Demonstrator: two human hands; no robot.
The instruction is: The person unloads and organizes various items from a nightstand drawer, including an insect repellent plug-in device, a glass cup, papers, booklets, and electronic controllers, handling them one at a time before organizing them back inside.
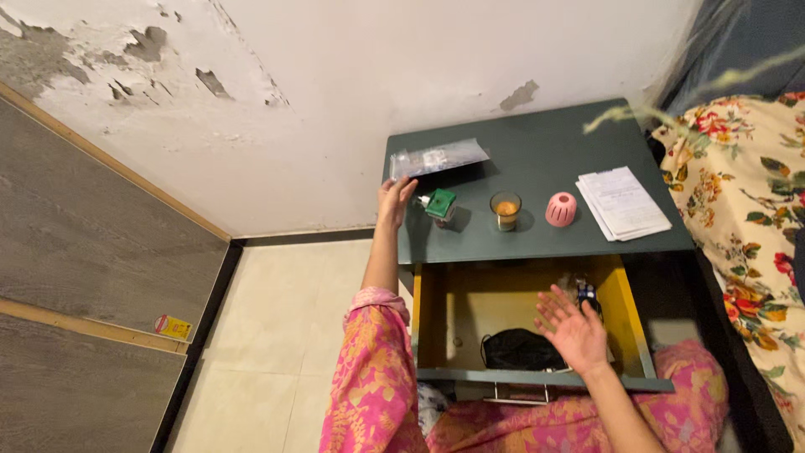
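My left hand [394, 199] reaches out to the left edge of a dark green bedside table [537, 151], fingers spread, just below a clear plastic packet [436, 158] and beside a small green-topped device [440, 205]. It holds nothing. My right hand [573, 329] hovers open, palm up, over the open drawer [625, 310] with a yellow inside. A black pouch [520, 348] lies in the drawer near that hand, and small dark items [585, 294] sit at the drawer's back right.
On the tabletop stand a small glass with orange contents [506, 210], a pink perforated dome [560, 210] and a stack of white papers [623, 201]. A floral bedcover [746, 201] lies on the right. Peeling white wall behind; tiled floor and a wooden panel at left.
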